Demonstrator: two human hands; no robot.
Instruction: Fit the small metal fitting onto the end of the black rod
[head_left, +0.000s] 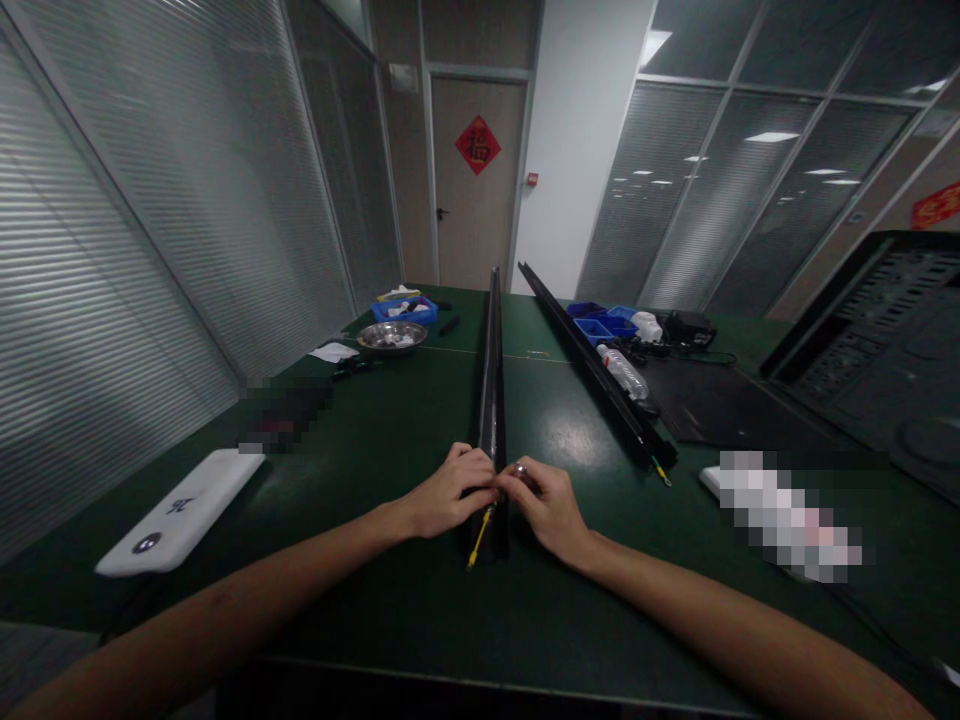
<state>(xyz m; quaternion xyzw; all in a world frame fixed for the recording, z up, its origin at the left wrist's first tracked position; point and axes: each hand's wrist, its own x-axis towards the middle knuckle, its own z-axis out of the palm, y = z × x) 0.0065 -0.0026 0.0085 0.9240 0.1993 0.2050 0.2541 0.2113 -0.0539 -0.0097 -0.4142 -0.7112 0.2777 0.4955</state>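
A long black rail runs away from me down the middle of the green table. Both my hands meet over its near end. My left hand has its fingers bent together at the rail's left side. From the right, my right hand pinches at the same spot, with a ring on one finger. What the fingertips hold is too small and hidden to name. A yellow wire with a metal lug hangs just below them, lying on the rail's end.
A second black rail with a green-yellow wire lies to the right. Beyond are blue bins, a plastic bottle, a metal bowl and a blue basket. White devices flank both sides; a large black panel stands right.
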